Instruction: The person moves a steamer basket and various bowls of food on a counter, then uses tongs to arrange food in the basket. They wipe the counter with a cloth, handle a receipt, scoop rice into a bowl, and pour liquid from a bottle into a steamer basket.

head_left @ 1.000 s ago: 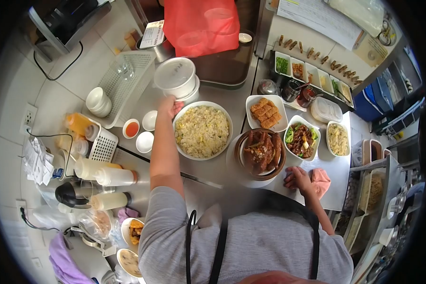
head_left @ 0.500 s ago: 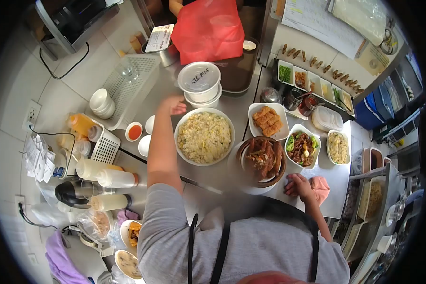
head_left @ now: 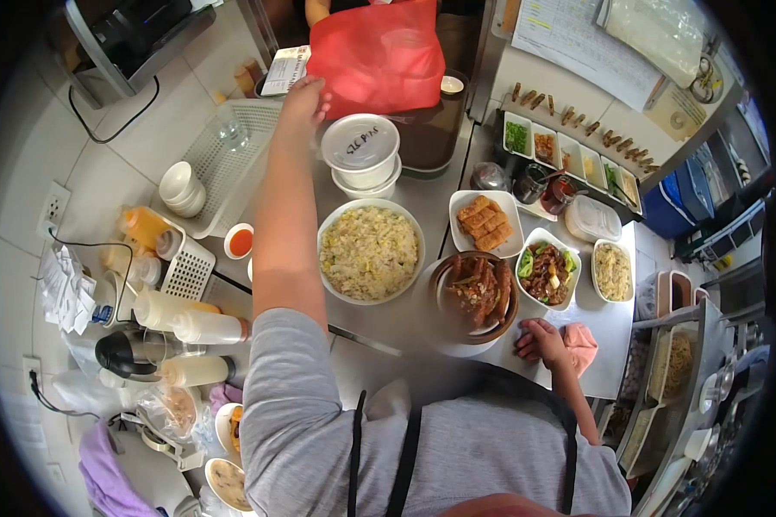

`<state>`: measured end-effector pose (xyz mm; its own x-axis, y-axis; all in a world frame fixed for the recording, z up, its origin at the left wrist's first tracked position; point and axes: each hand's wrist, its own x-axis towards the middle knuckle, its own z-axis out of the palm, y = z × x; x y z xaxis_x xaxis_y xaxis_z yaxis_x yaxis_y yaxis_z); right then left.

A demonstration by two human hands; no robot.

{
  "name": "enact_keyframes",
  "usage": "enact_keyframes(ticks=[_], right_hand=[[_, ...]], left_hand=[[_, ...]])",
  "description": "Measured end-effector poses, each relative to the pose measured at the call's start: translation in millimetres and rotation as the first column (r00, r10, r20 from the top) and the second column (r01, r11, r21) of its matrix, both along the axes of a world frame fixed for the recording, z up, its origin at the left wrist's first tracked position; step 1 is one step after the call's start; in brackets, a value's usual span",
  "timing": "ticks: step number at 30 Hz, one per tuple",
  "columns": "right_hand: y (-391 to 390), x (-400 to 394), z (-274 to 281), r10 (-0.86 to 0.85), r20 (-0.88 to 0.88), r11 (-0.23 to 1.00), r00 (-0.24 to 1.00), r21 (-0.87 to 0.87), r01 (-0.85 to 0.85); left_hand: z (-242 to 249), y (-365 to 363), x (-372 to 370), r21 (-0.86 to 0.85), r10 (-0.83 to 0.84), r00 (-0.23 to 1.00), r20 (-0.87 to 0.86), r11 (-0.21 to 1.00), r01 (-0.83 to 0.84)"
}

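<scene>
Outstretched, left hand (head_left: 304, 93) fingers loosely spread, holding nothing, beside glossy red plastic bag (head_left: 372, 53) and a printed card (head_left: 284, 69). Right hand (head_left: 541, 341) flat, empty, touching pink cloth (head_left: 580, 343) (soft, crumpled). Brushed steel counter (head_left: 379, 323), round white rice bowl (head_left: 371, 251), white-tiled wall.

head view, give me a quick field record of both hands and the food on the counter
left hand: left hand stretched far forward, at the edge of the red plastic bag, beside the white lidded round tub; grip unclear
right hand: right hand resting on the steel counter, next to a pink cloth
centre dish: large white bowl of fried rice
right dishes: brown bowl of braised meat, white plate of fried golden pieces
</scene>
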<state>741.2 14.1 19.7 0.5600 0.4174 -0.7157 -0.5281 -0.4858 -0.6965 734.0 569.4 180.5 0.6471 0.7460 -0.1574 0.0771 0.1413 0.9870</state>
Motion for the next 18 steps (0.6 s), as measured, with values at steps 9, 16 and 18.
enact_keyframes(ticks=[9, 16, 18], right_hand=[[-1.7, 2.9, -2.5, -0.017, -0.041, 0.999, 0.999, 0.029, 0.018], [-3.2, 5.9, -6.0, -0.002, -0.065, 1.0, 0.998, 0.03, 0.004], [-3.4, 9.4, -6.0, 0.0, -0.065, 0.999, 0.998, 0.033, 0.002]], left_hand=[[23.9, 0.9, 40.3, -0.079, 0.056, 0.977, 0.205, 0.996, -0.041], [73.7, -3.9, 67.5, -0.27, 0.286, 0.853, 0.436, 0.946, -0.179], [88.4, -4.7, 78.2, -0.306, 0.312, 0.825, 0.472, 0.935, -0.179]])
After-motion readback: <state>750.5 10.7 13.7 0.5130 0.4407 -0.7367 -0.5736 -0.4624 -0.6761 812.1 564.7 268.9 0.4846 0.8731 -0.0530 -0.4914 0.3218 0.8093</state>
